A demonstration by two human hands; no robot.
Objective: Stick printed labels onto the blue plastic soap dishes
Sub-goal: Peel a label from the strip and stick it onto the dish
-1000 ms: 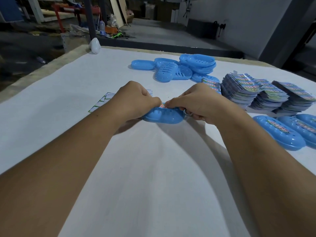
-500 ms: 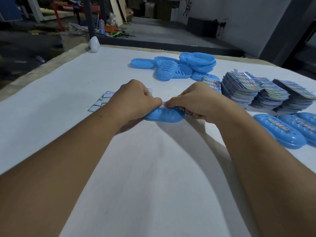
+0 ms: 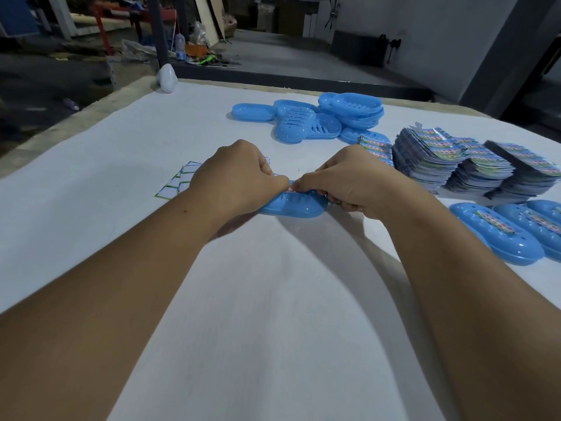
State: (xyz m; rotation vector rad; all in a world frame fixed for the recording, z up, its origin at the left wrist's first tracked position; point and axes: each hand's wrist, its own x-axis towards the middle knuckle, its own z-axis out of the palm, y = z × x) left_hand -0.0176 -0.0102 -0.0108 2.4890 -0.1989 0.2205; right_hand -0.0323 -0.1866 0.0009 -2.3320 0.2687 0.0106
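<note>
A blue soap dish (image 3: 296,206) lies upside down on the white table (image 3: 267,299) in the middle. My left hand (image 3: 239,174) grips its left end and my right hand (image 3: 349,180) its right end, thumbs meeting on top. Between the thumbs a sliver of a colourful printed label (image 3: 291,189) shows on the dish; most of it is hidden by my fingers. Two labelled dishes (image 3: 498,232) lie at the right. A heap of unlabelled blue dishes (image 3: 315,121) sits at the back.
Stacks of printed label sheets (image 3: 461,162) stand at the right, behind the labelled dishes. Empty backing sheets with green borders (image 3: 176,183) lie left of my left hand. A white rounded object (image 3: 167,78) stands at the table's far left corner.
Both hands stay pressed on the dish and label; the view has shifted very slightly. Nothing else moved.
</note>
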